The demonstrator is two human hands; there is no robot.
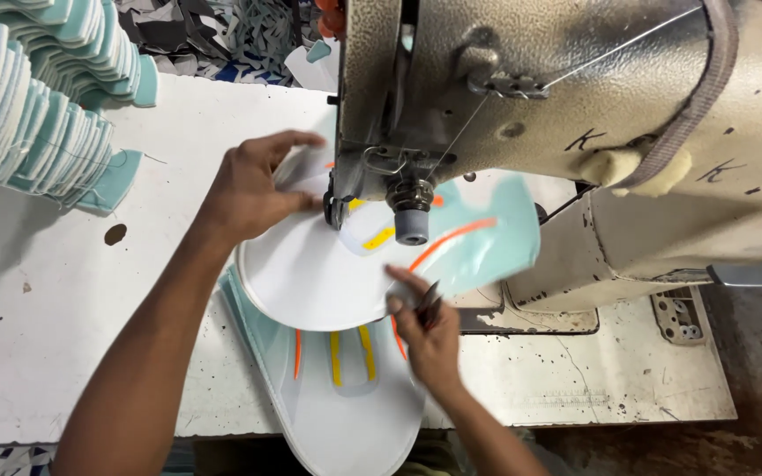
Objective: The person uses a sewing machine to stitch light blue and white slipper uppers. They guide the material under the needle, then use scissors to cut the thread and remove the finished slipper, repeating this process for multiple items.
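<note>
Nearest, hanging over the counter's (63, 353) front edge, lies a smooth white rounded panel (346, 414) with a pale teal border and thin yellow and orange stripes. The counter is flat, white and scuffed, with a dark spot and hairline cracks.

Just above it, the right hand (425, 330) is closed narrowly, its fingertips pinching the edge of a glossy teal piece (487, 242) that carries a curved orange stripe; a small dark tool, seemingly snips, sits in the same hand. That teal piece joins a matte white curved panel (310, 273), which lies under the needle area of the sewing machine (575, 115).

The left hand (253, 189) rests flat on the white panel's far left edge, fingers spread wide and pressing it down beside the presser foot (412, 220), a ribbed metal cylinder.

The machine's body is speckled beige metal, worn and bulky, with thin thread running across it.

Farthest left, stacked teal-and-white cut pieces (33, 106) stand in ribbed rows, their foam-like edges layered.
</note>
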